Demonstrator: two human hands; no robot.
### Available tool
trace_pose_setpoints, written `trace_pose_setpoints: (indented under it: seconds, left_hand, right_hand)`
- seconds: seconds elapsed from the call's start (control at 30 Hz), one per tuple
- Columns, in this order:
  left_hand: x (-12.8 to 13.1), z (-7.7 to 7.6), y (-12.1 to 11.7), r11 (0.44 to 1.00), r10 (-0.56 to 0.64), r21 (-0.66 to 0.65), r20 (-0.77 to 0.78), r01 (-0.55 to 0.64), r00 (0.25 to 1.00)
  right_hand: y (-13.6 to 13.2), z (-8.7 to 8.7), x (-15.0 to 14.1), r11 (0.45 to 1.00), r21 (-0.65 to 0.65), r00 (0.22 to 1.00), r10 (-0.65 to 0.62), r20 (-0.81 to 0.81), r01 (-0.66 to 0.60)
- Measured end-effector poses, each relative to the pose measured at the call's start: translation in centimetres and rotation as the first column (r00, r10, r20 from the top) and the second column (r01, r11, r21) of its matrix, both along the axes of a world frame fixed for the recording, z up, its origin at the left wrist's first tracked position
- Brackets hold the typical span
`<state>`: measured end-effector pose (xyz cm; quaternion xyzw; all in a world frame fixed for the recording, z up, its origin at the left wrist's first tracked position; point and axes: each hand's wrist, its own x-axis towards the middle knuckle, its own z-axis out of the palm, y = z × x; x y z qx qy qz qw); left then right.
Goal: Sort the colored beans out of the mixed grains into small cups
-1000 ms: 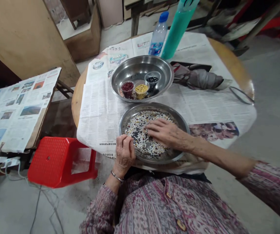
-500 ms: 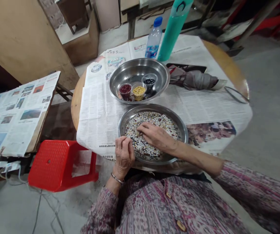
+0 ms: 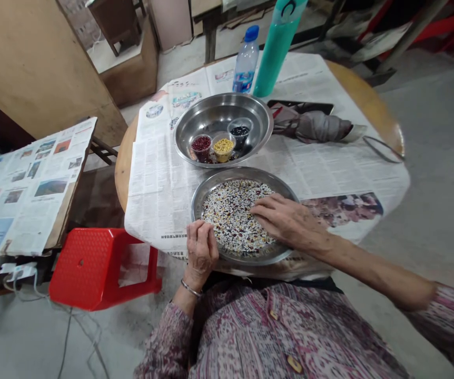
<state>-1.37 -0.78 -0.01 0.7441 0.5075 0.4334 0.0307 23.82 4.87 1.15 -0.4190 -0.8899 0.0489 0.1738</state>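
Note:
A round steel pan (image 3: 197, 197) stands at the near edge of the table, holding mixed grains (image 3: 237, 216) in white, black, yellow and dark red. My left hand (image 3: 201, 245) is closed around the pan's near left rim. Over the right part of the grains lies my right hand (image 3: 286, 218), its fingers stretched out and touching them, with nothing visibly held. Behind the pan sits a larger steel basin (image 3: 187, 118). Inside it are small clear cups: one of red beans (image 3: 201, 146), one of yellow beans (image 3: 223, 147) and one of black beans (image 3: 240, 131).
Newspaper (image 3: 151, 189) covers the round table. At its back stand a water bottle (image 3: 246, 63) and a tall green bottle (image 3: 276, 58). A folded grey umbrella (image 3: 317, 126) lies at the right. A red plastic stool (image 3: 87, 268) stands on the floor at the left.
My right hand has moved rightward across the pan, its fingers straightening from a curled pose. The grains now look more evenly spread. My left hand has stayed on the rim.

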Motion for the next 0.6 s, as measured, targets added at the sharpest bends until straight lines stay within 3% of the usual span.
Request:
trace_pose_setpoints:
  seconds: [0.2, 0.37, 0.47, 0.6]
  left_hand:
    - [0.1, 0.0, -0.1, 1.000, 0.001, 0.002, -0.010, -0.001, 1.000]
    - [0.1, 0.0, 0.0, 1.000, 0.006, 0.022, -0.019, -0.006, 1.000]
    - [0.2, 0.0, 0.1, 0.999, 0.011, 0.041, -0.013, -0.010, 1.000]
    - [0.3, 0.0, 0.0, 0.999, 0.018, 0.037, -0.028, -0.017, 0.999]
  right_hand:
    - [-1.6, -1.1, -1.3, 0.987, -0.156, 0.997, 0.023, -0.069, -0.033]
    - [0.7, -1.3, -4.1, 0.967, -0.231, 0.990, 0.084, -0.117, -0.109]
    - [3.3, -0.9, -5.7, 0.970, -0.205, 0.979, 0.089, -0.183, -0.127]
    - [6.0, -0.4, -7.3, 0.988, -0.061, 0.986, 0.133, -0.100, -0.140]
